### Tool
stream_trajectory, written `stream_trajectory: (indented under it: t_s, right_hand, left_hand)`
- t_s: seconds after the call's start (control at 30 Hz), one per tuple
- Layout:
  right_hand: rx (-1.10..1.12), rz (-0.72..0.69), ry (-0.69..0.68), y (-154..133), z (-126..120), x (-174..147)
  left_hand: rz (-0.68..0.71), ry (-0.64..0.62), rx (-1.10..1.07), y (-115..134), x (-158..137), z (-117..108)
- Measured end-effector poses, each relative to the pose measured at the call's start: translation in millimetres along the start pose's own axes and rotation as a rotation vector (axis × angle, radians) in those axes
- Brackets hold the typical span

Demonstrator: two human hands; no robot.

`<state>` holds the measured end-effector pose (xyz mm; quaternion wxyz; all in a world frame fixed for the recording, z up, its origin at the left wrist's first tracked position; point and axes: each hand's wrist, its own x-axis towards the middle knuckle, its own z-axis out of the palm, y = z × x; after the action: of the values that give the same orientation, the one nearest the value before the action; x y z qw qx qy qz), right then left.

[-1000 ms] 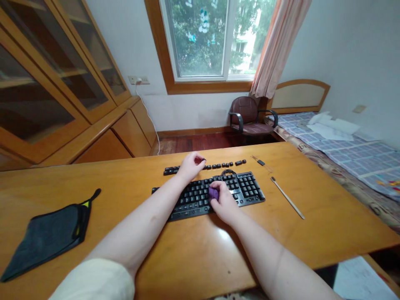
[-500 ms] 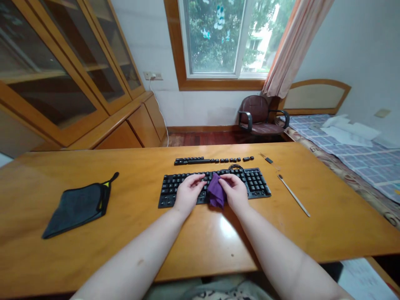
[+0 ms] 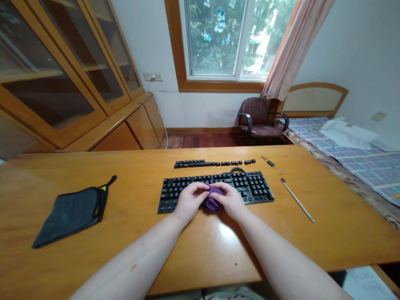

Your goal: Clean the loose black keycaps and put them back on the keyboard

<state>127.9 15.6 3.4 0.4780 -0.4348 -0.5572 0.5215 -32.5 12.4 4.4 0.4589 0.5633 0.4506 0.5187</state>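
Observation:
A crumpled purple cloth (image 3: 213, 204) is held between my two hands, above the front edge of a black keyboard (image 3: 258, 188). My right hand (image 3: 230, 201) pinches the cloth from its right side with thumb and fingers. On the cloth's left edge, the thumb and fingertips of my left hand (image 3: 189, 201) close together. Whether something small sits inside the cloth is hidden. Part of the keyboard's lower middle is covered by my hands; bare spots without keycaps show along its front row. A row of loose black keycaps (image 3: 200, 164) lies behind the keyboard.
A thin brush with a pale handle (image 3: 298, 201) lies right of the keyboard, and a small dark wire tool (image 3: 270, 163) lies behind it. At the left is a folded dark grey cloth (image 3: 73, 211) with a loop. The wooden table's (image 3: 200, 266) front edge is close to me.
My left hand has moved right to meet the purple cloth, and its fingers now close at the cloth's edge. The cloth is bunched smaller, and the view has shifted slightly.

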Motion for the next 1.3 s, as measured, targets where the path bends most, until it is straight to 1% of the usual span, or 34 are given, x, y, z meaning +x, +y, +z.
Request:
stream_trajectory:
  t_s: [0.07, 0.1, 0.17, 0.23, 0.27, 0.33, 0.4, 0.53, 0.67, 0.77, 0.87, 1.0, 1.2, 1.3]
  right_hand:
    - [-0.058, 0.024, 0.04, -1, -1, 1]
    - [-0.088, 0.022, 0.082, -1, -1, 1]
    - [-0.153, -0.017, 0.176, -3, -3, 1]
    - [-0.202, -0.089, 0.233, -4, -5, -1]
    - [-0.21, -0.133, 0.234, -5, -6, -1]
    - [-0.196, -0.212, 0.183, -5, -7, -3]
    - [-0.178, -0.246, 0.121, -5, -8, -5]
    - [-0.208, -0.19, 0.065, -7, -8, -6]
    - [-0.223, -0.18, 0.018, -10, -8, -5]
    - [-0.176, -0.203, 0.021, -8, -6, -5]
    - [-0.129, -0.223, 0.08, -4, -3, -5]
    - [-0.163, -0.262, 0.136, -4, -1, -5]
    - [-0.228, -0.272, 0.099, -1, 0, -6]
    - [-0.188, -0.29, 0.151, 3, 1, -6]
  left_hand:
    - [-0.039, -0.001, -0.056, 0, 0, 1]
    - [-0.062, 0.01, -0.088, 0, 1, 1]
    - [-0.101, 0.045, -0.139, 0, 2, 3]
    - [-0.133, 0.071, -0.177, 0, 2, 5]
    - [-0.15, 0.079, -0.196, 0, 2, 6]
    - [-0.191, 0.078, -0.237, 1, 2, 7]
    - [-0.232, 0.068, -0.273, 3, 1, 8]
    - [-0.289, 0.031, -0.283, 3, -1, 10]
    - [-0.278, 0.044, -0.295, -3, -3, 11]
    - [-0.274, 0.054, -0.33, -7, -4, 13]
    - [-0.296, 0.058, -0.368, -7, -4, 14]
    - [-0.303, 0.072, -0.373, -7, -4, 15]
    - [-0.319, 0.11, -0.386, -9, -4, 15]
    - [-0.301, 0.089, -0.36, -7, -3, 14]
